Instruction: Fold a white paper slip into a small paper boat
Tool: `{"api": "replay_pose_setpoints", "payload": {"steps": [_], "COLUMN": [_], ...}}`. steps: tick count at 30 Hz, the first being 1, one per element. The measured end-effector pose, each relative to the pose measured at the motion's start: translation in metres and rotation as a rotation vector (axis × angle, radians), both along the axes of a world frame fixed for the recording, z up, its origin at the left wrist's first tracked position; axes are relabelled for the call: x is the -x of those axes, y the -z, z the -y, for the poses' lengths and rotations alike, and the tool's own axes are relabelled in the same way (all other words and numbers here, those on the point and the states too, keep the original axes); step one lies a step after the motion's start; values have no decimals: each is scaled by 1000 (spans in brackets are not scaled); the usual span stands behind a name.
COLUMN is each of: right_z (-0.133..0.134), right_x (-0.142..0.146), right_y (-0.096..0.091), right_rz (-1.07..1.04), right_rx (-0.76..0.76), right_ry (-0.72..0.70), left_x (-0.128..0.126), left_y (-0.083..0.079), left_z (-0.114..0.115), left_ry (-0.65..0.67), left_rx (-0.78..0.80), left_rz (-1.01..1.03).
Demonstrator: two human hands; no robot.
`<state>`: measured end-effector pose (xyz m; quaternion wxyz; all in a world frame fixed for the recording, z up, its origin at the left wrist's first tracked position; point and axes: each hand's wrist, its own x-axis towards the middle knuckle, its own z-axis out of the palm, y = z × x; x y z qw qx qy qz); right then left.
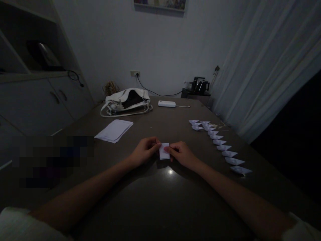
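Loose stack of white paper sheets (114, 130), left of and beyond my hands. My left hand (144, 151) and right hand (182, 154), fingertips pinched on a small folded white paper square (164, 151) between them. Row of folded white paper boats (220, 144), right of the square.

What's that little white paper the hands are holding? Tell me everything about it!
The small white paper is a folded piece, roughly rectangular and taller than wide, and looks like thin plain paper. It sits low over the dark table, near its middle. The left hand pinches its left edge and the right hand pinches its right edge with the fingers. The light is too dim to show its creases.
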<state>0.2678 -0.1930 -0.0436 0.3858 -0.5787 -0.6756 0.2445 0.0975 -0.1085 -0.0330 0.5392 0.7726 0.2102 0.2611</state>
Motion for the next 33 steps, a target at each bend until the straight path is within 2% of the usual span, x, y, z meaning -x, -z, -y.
{"api": "replay_pose_setpoints", "payload": {"steps": [12, 22, 28, 33], "right_z": [-2, -1, -2, -1], "right_x": [-2, 0, -1, 1], "right_y": [1, 1, 1, 0], "right_rz": [-49, -42, -53, -40], "right_rx": [54, 40, 106, 101], "right_ry": [-51, -19, -49, -14], "left_x": [0, 1, 0, 0], "left_y": [1, -1, -2, -1], "left_z": [-1, -1, 0, 0], "left_ry": [-15, -26, -41, -35], "left_rx": [5, -11, -8, 0], "left_rz": [19, 6, 10, 12]}}
